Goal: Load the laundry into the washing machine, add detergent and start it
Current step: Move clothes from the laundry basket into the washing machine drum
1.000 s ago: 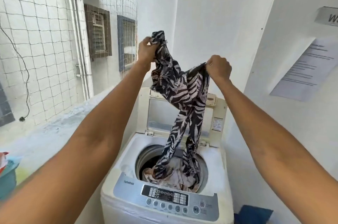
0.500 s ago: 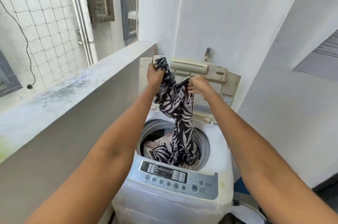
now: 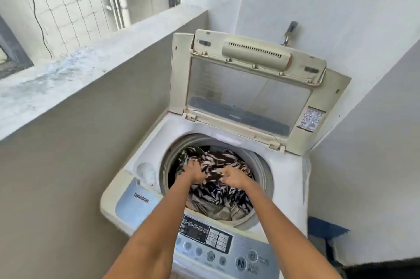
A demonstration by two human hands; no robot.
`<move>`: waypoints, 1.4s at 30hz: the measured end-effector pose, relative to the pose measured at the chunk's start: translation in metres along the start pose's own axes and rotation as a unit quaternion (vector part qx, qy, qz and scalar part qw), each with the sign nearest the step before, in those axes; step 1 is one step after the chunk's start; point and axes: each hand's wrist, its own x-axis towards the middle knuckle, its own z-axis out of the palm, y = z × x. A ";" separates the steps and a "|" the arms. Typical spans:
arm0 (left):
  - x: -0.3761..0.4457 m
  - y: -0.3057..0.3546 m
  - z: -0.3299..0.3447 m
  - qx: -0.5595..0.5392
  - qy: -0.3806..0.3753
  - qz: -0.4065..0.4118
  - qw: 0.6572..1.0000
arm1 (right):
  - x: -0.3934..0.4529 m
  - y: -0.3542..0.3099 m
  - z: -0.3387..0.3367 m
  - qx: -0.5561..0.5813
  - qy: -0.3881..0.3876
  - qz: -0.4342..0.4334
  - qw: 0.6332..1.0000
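A white top-loading washing machine (image 3: 286, 171) stands with its lid (image 3: 247, 87) raised. In its drum lies a black-and-white leaf-patterned garment (image 3: 219, 158) on top of other laundry. Both my hands reach down into the drum. My left hand (image 3: 193, 171) has its fingers curled into the garment. My right hand (image 3: 234, 177) rests on the fabric beside it, with blurred fingers that look spread. The control panel (image 3: 216, 241) with its round buttons runs along the front edge, under my forearms.
A grey concrete ledge (image 3: 68, 74) runs along the left of the machine, with a tiled wall and window beyond. White walls close in behind and to the right. A tap (image 3: 288, 33) sticks out above the lid. A blue object (image 3: 325, 231) lies at the machine's right.
Both hands have come down from above the lid into the drum, and the garment that hung from them now lies bunched inside. The view has tilted downward.
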 end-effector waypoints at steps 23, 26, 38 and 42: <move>-0.097 0.148 0.048 -0.073 0.110 0.347 0.928 | -0.145 0.025 -0.020 0.223 0.454 0.121 0.854; -0.155 0.191 0.097 -0.100 0.049 0.414 0.904 | -0.210 0.068 -0.013 0.297 0.527 0.154 0.781; -0.201 0.227 0.333 0.107 -0.176 0.375 0.904 | -0.324 0.287 0.104 0.358 0.448 0.313 0.757; -0.147 0.207 0.414 0.114 -0.186 0.290 0.932 | -0.289 0.364 0.165 0.349 0.325 0.367 0.799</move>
